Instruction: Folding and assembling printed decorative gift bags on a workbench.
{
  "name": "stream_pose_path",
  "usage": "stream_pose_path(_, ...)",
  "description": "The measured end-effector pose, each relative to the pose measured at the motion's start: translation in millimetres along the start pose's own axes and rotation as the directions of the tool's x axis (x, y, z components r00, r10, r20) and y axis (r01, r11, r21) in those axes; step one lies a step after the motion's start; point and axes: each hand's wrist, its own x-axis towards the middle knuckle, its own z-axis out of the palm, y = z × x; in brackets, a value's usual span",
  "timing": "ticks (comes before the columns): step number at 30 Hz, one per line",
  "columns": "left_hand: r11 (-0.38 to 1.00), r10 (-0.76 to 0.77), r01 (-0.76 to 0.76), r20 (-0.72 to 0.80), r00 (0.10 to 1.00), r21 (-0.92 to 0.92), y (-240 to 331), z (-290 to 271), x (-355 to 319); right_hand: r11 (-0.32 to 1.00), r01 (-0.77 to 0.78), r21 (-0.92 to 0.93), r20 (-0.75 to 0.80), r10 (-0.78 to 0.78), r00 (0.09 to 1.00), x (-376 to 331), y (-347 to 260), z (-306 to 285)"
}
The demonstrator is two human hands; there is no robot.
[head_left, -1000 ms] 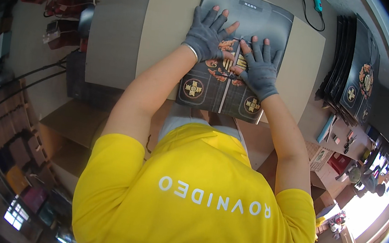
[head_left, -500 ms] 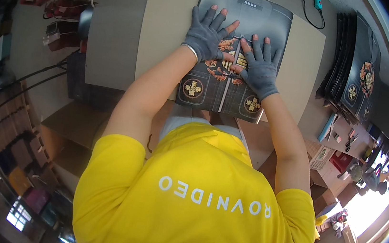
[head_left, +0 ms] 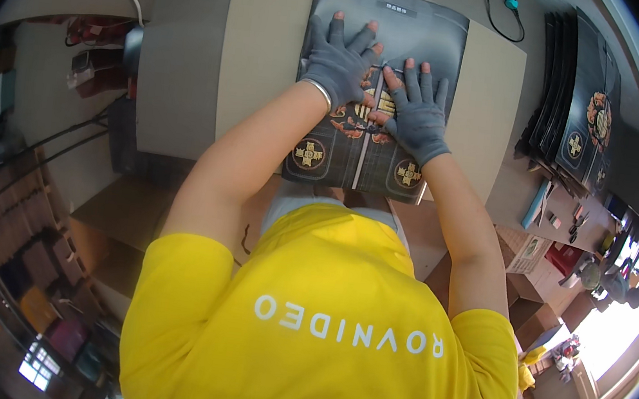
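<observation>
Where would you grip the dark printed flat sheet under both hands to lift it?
Probably the near edge of the dark printed sheet, from the person's side: it seems to overhang the tan board, so fingers could slip beneath. Elsewhere it lies flat, pressed by the left hand and right hand.

Plenty of bare room on the tan board (head_left: 260, 59) to the left, less to the right, with a stack of dark flat sheets (head_left: 583, 96) standing near that edge.

Single head-worn fisheye view, straight down, close over the table (head_left: 264, 59)
</observation>
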Motion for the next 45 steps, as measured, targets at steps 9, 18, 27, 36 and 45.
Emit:
stream_pose_path(9,0.994,0.064,-0.059,0.057,0.996,-0.096,-3.1,7.4,8.5,0.99,-0.009,0.139,-0.052,0.017,0.998,2.7,12.2,5.6)
stream_pose_path(18,0.989,0.073,-0.071,0.011,0.997,-0.133,-1.4,9.5,9.8,0.989,-0.046,0.143,-0.113,0.062,0.992,20.5,33.4,9.6)
stream_pose_path(27,0.987,0.058,-0.064,-0.045,0.997,-0.147,-0.2,16.6,6.3,0.969,-0.244,0.026,-0.292,0.241,0.925,169.9,147.2,-2.6)
stream_pose_path(36,0.993,0.032,-0.024,0.073,0.997,-0.115,0.1,11.2,15.9,0.977,0.151,0.149,0.08,-0.164,0.983,-24.3,36.5,1.7)
stream_pose_path(45,0.994,-0.007,0.021,0.137,0.991,-0.103,-2.9,-1.3,8.3,0.945,-0.11,0.308,0.322,0.005,0.947,-117.4,-31.6,-53.1)
